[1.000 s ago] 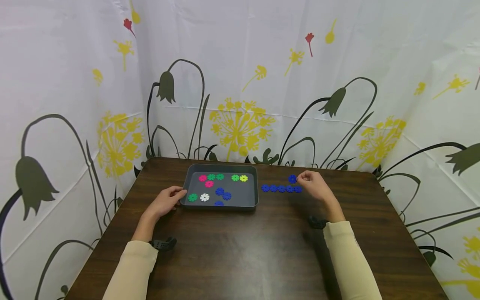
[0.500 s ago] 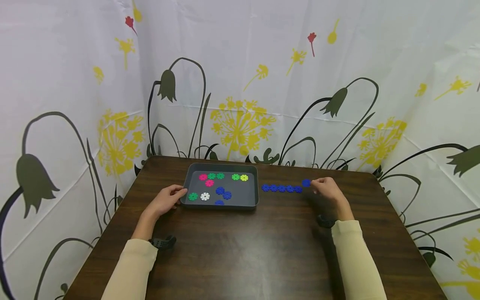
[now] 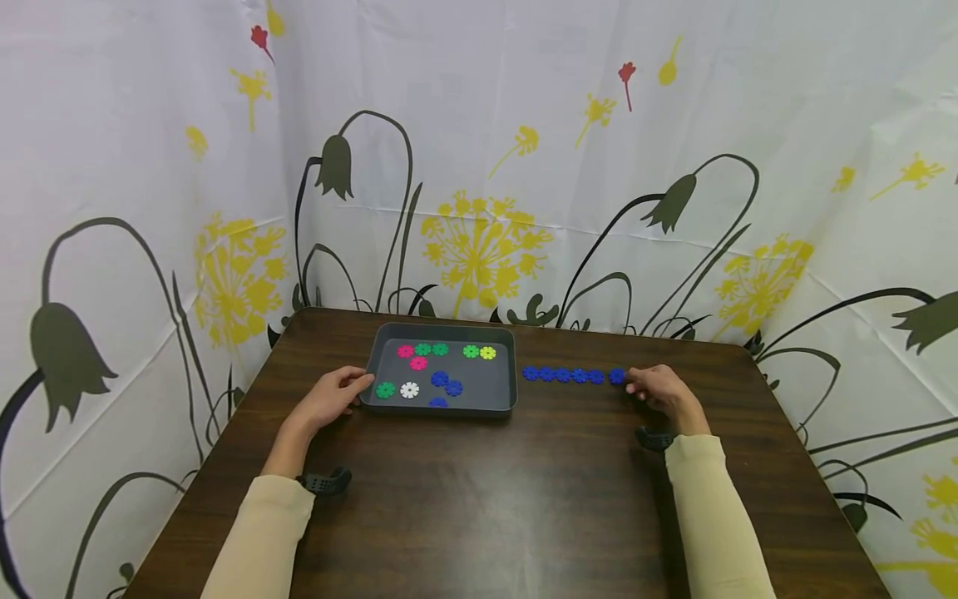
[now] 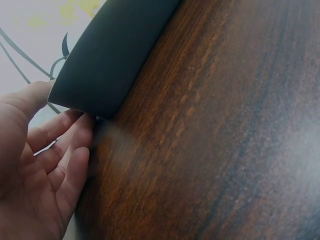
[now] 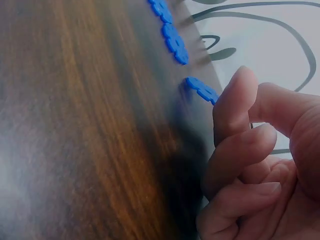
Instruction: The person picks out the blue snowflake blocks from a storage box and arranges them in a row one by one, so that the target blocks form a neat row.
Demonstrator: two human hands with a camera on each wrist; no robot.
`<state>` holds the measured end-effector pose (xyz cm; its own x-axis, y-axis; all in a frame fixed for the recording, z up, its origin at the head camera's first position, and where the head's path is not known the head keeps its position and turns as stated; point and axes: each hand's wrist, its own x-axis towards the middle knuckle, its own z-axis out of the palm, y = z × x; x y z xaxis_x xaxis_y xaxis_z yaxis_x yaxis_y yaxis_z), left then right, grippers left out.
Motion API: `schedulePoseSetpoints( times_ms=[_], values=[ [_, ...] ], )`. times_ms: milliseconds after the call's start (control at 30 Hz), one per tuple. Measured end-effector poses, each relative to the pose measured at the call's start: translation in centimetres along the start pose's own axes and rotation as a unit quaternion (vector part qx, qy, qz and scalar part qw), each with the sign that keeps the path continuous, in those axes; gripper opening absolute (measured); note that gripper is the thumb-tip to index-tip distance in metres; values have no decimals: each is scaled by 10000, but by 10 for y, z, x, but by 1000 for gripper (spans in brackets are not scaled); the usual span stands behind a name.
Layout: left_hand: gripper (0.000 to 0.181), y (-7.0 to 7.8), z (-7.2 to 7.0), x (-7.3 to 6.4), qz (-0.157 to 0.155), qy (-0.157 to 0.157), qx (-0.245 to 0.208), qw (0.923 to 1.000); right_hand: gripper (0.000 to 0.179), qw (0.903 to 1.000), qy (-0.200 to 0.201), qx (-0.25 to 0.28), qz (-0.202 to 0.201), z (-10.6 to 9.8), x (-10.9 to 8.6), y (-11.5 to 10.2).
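Observation:
My right hand (image 3: 666, 393) pinches a blue notched plastic disc (image 3: 617, 377) by its edge, low over the table. Just left of that disc, a row of several matching blue discs (image 3: 562, 375) runs toward the tray; in the right wrist view a small gap separates the held disc (image 5: 201, 89) from the row's last disc (image 5: 175, 44). My left hand (image 3: 329, 398) grips the left side of the dark grey tray (image 3: 479, 413). From the left wrist view, the thumb is at the tray's rim and the fingers lie against its outer wall (image 4: 107, 60).
Inside the tray lie loose discs: pink (image 3: 418, 363), green (image 3: 385, 390), white (image 3: 409, 390), yellow (image 3: 487, 353) and blue (image 3: 453, 388). The brown wooden table (image 3: 479, 499) ends at the back against a white flowered curtain (image 3: 479, 150).
My right hand has moved the blue disc from above the row to the right and down, level with the row's right end. The left hand stays at the tray.

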<state>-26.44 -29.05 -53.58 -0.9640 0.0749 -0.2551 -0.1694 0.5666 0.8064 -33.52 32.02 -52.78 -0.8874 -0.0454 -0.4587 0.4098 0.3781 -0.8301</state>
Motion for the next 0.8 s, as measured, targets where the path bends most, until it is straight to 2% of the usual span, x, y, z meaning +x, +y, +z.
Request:
schedulePoseSetpoints(
  times_ms=[367, 800],
  values=[
    [65, 0, 1, -1, 42, 32, 13, 10000, 42, 10000, 19, -58, -11, 4, 4, 1],
    [65, 0, 2, -1, 10, 58, 2, 10000, 42, 9990, 281, -355, 29, 9, 5, -1]
  ],
)
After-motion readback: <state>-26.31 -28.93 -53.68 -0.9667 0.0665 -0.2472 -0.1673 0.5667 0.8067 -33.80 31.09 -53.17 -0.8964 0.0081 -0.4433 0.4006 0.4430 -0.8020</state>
